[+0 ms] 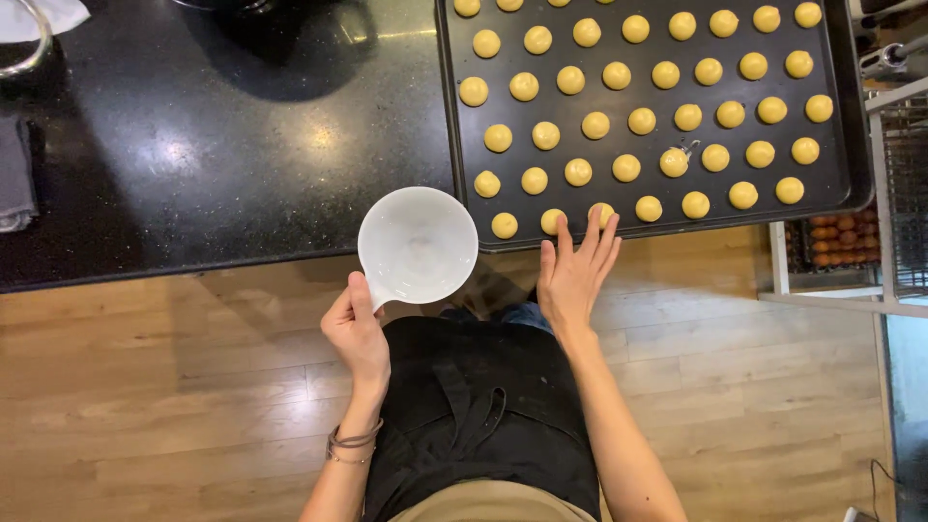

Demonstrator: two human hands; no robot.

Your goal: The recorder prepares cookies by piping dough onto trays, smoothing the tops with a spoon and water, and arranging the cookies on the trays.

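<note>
The white bowl (418, 244) is held mouth up by its small handle, pointing down-left, in the closed left hand (355, 333), while the open right hand (574, 275) is laid flat on the dark tray (464, 208) edge.

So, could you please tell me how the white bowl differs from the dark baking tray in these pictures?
The white bowl is round, pale and looks empty; the baking tray is rectangular, black and lined with rows of small yellow dough balls. The bowl is held by its handle in the left hand, overhanging the counter edge; the tray lies flat on the black counter, with the right hand touching its near edge. Both sit close in front of the person.
</note>
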